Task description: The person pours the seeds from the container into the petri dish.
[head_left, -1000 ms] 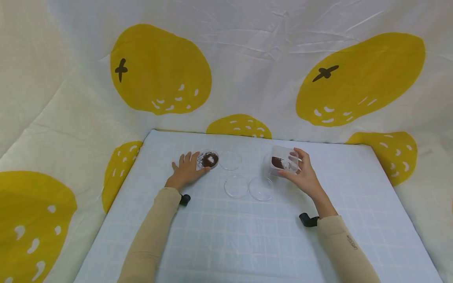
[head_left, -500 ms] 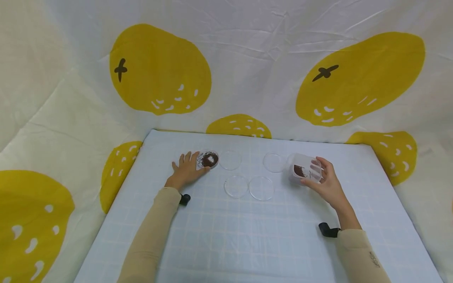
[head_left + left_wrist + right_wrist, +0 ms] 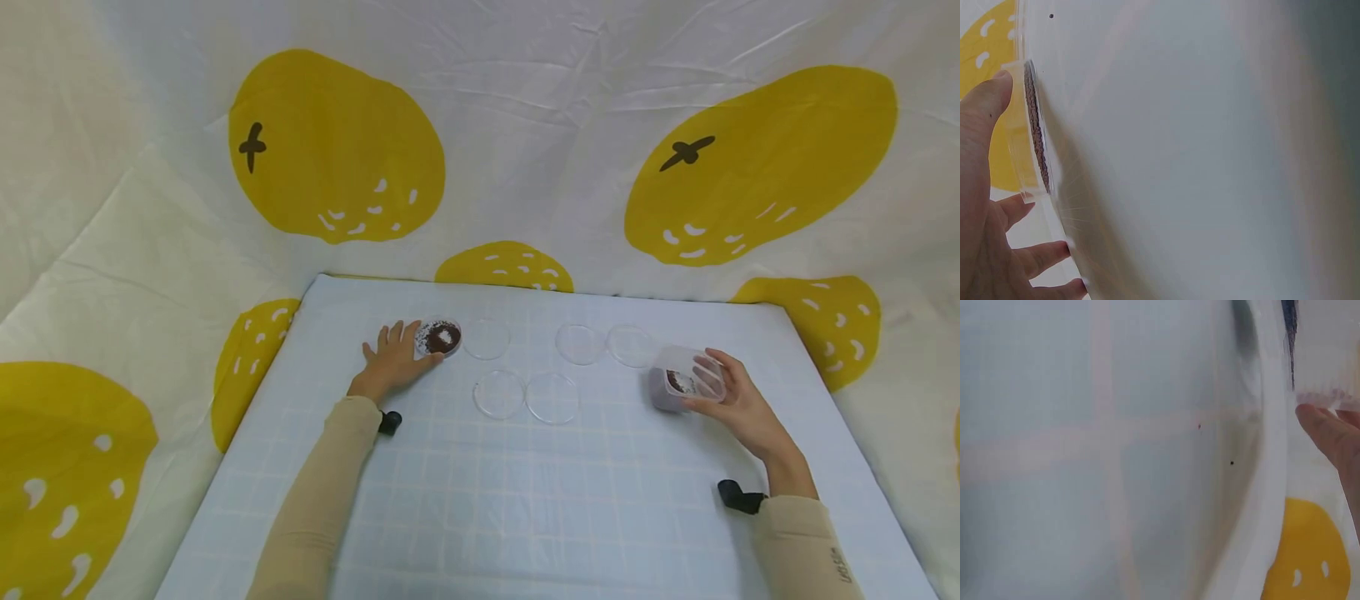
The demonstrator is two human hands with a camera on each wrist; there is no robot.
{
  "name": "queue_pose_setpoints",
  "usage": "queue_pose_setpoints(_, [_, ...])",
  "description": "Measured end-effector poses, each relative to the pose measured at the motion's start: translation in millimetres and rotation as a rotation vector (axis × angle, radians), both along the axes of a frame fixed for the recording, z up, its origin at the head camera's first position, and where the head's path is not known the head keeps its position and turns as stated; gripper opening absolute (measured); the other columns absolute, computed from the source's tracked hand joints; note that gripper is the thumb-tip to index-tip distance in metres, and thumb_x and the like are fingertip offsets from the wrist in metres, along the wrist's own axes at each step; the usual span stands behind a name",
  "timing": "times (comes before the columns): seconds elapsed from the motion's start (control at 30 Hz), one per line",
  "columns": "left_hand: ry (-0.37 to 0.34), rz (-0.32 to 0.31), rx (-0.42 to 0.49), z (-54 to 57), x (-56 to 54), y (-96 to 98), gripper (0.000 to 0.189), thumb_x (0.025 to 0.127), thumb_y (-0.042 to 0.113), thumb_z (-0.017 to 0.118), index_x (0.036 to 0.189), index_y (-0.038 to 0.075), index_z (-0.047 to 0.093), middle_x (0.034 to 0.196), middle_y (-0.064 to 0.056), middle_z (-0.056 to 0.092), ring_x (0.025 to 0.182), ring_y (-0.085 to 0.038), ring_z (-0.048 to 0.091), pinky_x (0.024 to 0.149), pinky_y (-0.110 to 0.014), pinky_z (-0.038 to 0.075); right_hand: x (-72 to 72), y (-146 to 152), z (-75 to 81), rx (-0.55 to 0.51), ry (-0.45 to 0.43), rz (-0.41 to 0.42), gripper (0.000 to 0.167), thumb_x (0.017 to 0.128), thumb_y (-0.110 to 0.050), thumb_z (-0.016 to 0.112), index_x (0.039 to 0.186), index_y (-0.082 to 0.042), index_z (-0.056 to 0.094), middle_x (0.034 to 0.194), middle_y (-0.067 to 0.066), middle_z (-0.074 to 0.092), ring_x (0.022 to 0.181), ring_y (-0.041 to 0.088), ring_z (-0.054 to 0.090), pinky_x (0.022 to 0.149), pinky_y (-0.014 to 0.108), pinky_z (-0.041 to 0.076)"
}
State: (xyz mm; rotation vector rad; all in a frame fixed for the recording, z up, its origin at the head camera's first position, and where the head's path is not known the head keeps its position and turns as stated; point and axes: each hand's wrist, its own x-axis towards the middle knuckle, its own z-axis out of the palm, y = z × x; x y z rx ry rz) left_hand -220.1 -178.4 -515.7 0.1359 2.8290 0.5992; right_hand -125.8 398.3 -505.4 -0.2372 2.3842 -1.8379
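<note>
My left hand (image 3: 390, 362) lies at the far left of the table, thumb and index finger spanning the side of a clear petri dish (image 3: 438, 337). Dark brown granules form a ring in that dish, with a pale patch in the middle. The left wrist view shows the petri dish (image 3: 1036, 134) edge-on between thumb and index, the other fingertips on the table. To the right, my right hand (image 3: 738, 408) grips a clear plastic container (image 3: 663, 392) by its side, tilted, with brown granules gathered at its left end. Only part of this container (image 3: 1329, 350) shows in the right wrist view.
Several clear petri dishes stand between the hands, among them one beside the filled dish (image 3: 486, 358), two at the front (image 3: 498, 393) and two near the container (image 3: 580, 344). A pale checked cloth (image 3: 480, 517) covers the table; a patterned curtain (image 3: 525, 167) hangs behind.
My right hand has carried the container to the right and toward me, uncovering two petri dishes that it overlapped before. My left hand stays at the filled petri dish.
</note>
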Motion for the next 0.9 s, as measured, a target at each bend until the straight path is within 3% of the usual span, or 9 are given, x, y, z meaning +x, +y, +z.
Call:
queue_pose_setpoints(0.17, [-0.004, 0.004, 0.009, 1.7, 1.8, 0.3, 0.095, 0.09, 0.072, 0.052, 0.16, 0.016, 0.02, 0.162, -0.024, 0.014, 0.146, -0.051, 0.003, 0.104, -0.079, 0.0, -0.6, 16, -7.3, -0.094, -0.022, 0.023, 0.093, 0.09, 0.012, 0.066, 0.158, -0.024, 0.014, 0.164, 0.012, 0.016, 0.148, 0.019, 0.023, 0.095, 0.013, 0.043])
queue_pose_setpoints(0.47, [0.004, 0.005, 0.011, 3.6, 4.0, 1.7, 0.094, 0.091, 0.071, 0.053, 0.16, 0.016, 0.019, 0.162, -0.025, 0.014, 0.147, -0.051, 0.004, 0.104, -0.079, 0.0, -0.2, 35, -16.8, -0.176, -0.094, 0.061, 0.094, 0.092, 0.016, 0.06, 0.16, -0.025, 0.01, 0.165, 0.012, 0.006, 0.152, 0.025, 0.004, 0.095, 0.012, 0.042])
queue_pose_setpoints(0.7, [0.005, 0.006, 0.015, 2.9, 3.6, 1.7, 0.094, 0.091, 0.071, 0.053, 0.16, 0.016, 0.02, 0.162, -0.024, 0.015, 0.147, -0.05, 0.004, 0.105, -0.079, 0.0, -0.8, 43, -21.2, -0.084, -0.133, 0.043, 0.098, 0.093, 0.009, 0.064, 0.16, -0.029, 0.005, 0.165, 0.013, 0.006, 0.149, 0.013, 0.012, 0.094, 0.008, 0.039])
queue_pose_setpoints(0.83, [0.009, 0.006, 0.009, 1.0, 2.5, 1.4, 0.094, 0.091, 0.072, 0.052, 0.16, 0.016, 0.02, 0.162, -0.024, 0.015, 0.147, -0.05, 0.004, 0.105, -0.079, 0.0, -0.1, 46, -20.4, 0.009, -0.135, 0.044, 0.098, 0.095, 0.001, 0.066, 0.16, -0.036, 0.001, 0.165, 0.01, 0.006, 0.146, 0.018, 0.012, 0.093, 0.007, 0.036])
queue_pose_setpoints(0.9, [0.009, 0.006, 0.007, 0.0, 1.8, 1.5, 0.095, 0.091, 0.072, 0.052, 0.16, 0.017, 0.02, 0.162, -0.024, 0.015, 0.147, -0.05, 0.004, 0.105, -0.079, 0.0, 1.4, 46, -16.1, 0.045, -0.162, 0.025, 0.101, 0.095, -0.004, 0.067, 0.159, -0.041, -0.001, 0.166, 0.009, 0.0, 0.149, 0.02, 0.002, 0.111, 0.021, 0.028])
